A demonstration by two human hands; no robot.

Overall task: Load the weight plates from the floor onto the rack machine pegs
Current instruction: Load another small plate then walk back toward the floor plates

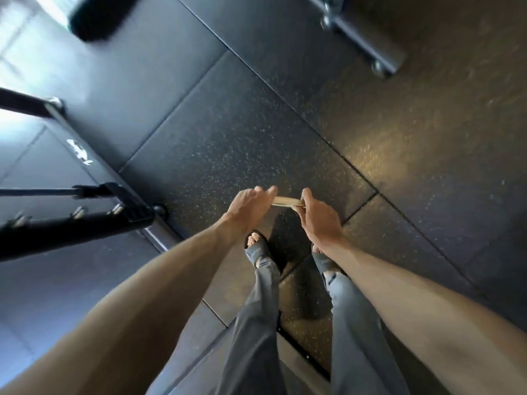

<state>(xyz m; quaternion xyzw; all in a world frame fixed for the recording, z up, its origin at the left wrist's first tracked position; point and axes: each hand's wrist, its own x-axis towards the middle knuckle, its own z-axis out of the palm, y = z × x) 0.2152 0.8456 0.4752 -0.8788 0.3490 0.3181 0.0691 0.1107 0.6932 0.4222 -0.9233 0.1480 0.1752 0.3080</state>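
The person stands looking straight down, both bare forearms stretched forward and the two hands close together above the feet. The left hand (pixel 248 205) and the right hand (pixel 319 215) each pinch one end of a thin flat tan strip (pixel 286 201), which spans the small gap between them; the fingers of both hands are curled around its ends, thumbs on top. What the strip is cannot be told. The rack machine frame (pixel 85 223) lies to the left, well apart from the hands: a black bar running in from the left edge carries a row of short silver studs (pixel 81 211), and a long black floor rail crosses under it. A dark rounded shape (pixel 99 18) at the top left is too blurred to say whether it is a weight plate. A second steel base (pixel 368 44) with bolts sits at the top right. Below the hands are grey trousers (pixel 256 323) and dark slides (pixel 256 252) on the black speckled rubber floor (pixel 228 124).
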